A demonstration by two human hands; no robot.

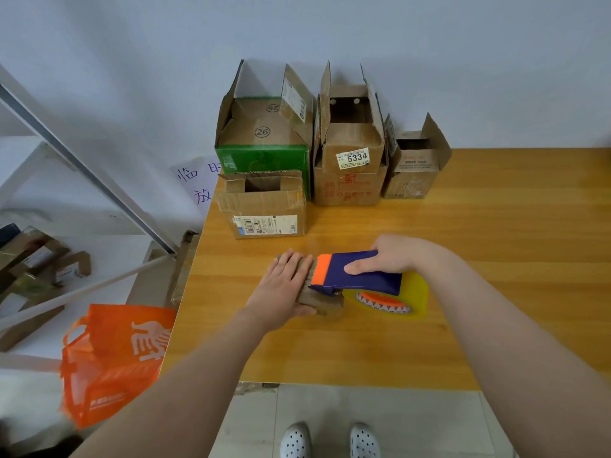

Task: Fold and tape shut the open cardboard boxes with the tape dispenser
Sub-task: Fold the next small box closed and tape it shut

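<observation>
A: Your small cardboard box lies on the bench, near its middle. Your left hand presses flat on it, fingers straight.

B: Your right hand grips the blue tape dispenser. Its orange end sits on the box's top, and the yellow roll is to the right.

A: Behind, by the wall, your open boxes stand with flaps up: a green box, a box labelled 5334 and a smaller box.

B: A fourth box stands before the green one. An orange bag is left of the bench.

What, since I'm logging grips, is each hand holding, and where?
Right hand grips the dispenser by its blue handle; left hand presses flat on the small box.
</observation>
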